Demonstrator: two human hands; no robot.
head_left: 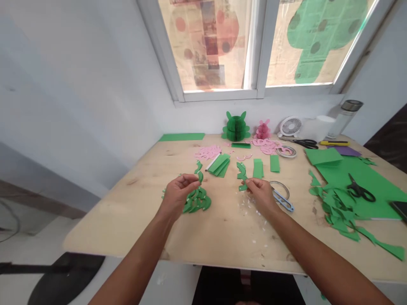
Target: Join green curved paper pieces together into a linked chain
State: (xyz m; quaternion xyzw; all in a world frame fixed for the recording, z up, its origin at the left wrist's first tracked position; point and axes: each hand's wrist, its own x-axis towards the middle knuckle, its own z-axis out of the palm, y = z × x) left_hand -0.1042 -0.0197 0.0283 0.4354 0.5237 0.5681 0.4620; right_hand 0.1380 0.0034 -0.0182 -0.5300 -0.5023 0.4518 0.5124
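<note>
- Your left hand (178, 197) pinches a wavy green paper strip (199, 171), just above a heap of green paper pieces (197, 201).
- Your right hand (261, 195) pinches a green paper piece (241, 176), near scissors (282, 201) on the bench (133, 212).

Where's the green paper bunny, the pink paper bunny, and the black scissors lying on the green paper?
Green honeycomb-paper bunny (235, 129): head view, on its round body.
Pink honeycomb-paper bunny (263, 131): head view, on its round body.
Black-handled metal scissors (354, 189): head view, on the black handle.
</note>
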